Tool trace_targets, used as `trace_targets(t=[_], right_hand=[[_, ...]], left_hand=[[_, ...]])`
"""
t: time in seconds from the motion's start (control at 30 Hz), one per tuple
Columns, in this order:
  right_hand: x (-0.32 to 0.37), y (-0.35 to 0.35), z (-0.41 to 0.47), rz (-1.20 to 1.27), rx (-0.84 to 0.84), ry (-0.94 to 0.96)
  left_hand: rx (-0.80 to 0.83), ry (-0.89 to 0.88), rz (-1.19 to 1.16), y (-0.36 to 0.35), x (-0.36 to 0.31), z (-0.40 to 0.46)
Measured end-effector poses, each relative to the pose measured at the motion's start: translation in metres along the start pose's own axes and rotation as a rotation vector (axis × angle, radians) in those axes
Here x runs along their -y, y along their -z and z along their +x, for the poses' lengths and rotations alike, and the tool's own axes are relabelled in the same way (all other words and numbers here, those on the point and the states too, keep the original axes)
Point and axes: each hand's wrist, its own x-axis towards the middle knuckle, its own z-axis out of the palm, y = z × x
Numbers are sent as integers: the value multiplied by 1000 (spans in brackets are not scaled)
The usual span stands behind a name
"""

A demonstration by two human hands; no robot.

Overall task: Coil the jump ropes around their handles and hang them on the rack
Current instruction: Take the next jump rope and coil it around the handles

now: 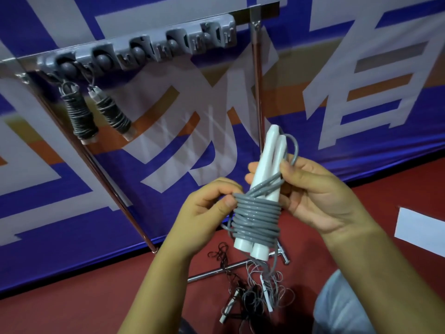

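Observation:
A jump rope with two white handles (pixel 268 160) is held upright in the middle of the view. Its grey cord (pixel 256 216) is wound in several turns around the lower half of the handles. My right hand (pixel 320 196) grips the handles from the right, thumb pressing the cord against them. My left hand (pixel 209 206) pinches the coil on its left side. A short loop of cord sticks out near the handle tops. Two coiled dark ropes (pixel 80 114) (pixel 113 114) hang from the grey hook rack (pixel 144 48) at the upper left.
The rack sits on a chrome stand with slanted poles (pixel 96 162) and a foot bar (pixel 216 270) on the red floor. Several loose, tangled ropes (pixel 255 290) lie on the floor below my hands. A blue banner covers the wall behind. White paper (pixel 421 225) lies at the right.

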Motion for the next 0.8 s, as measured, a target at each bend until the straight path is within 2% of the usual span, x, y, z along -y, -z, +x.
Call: trace_targets(t=[0.07, 0.2, 0.3, 0.37, 0.47, 0.53, 0.6, 0.67, 0.73, 0.8], right_hand=[[1, 2, -1, -4, -21, 4], [-1, 7, 1, 30, -35, 28], [-8, 4, 4, 122, -67, 101], [-14, 0, 6, 186, -105, 141], [-23, -5, 10, 289, -156, 178], [-29, -9, 15, 341, -178, 212], [-35, -14, 20, 352, -196, 260], [-40, -15, 24, 315, -237, 309], [-43, -13, 26, 266, -279, 346], [-43, -10, 27, 212, -305, 382]], left_hand=[[-13, -34, 122, 1, -2, 0], [-74, -216, 662, 0, 1, 5], [-92, -144, 845, -9, 6, 11], [-96, -69, 706, -20, 2, 13], [-240, 36, 429, -30, 3, 15], [-277, 91, 246, -37, 13, 16], [-350, 286, -95, -50, 18, 17], [-439, 301, -375, -62, 28, 20], [-461, 314, -482, -68, 30, 21], [-386, 324, -454, -72, 28, 19]])
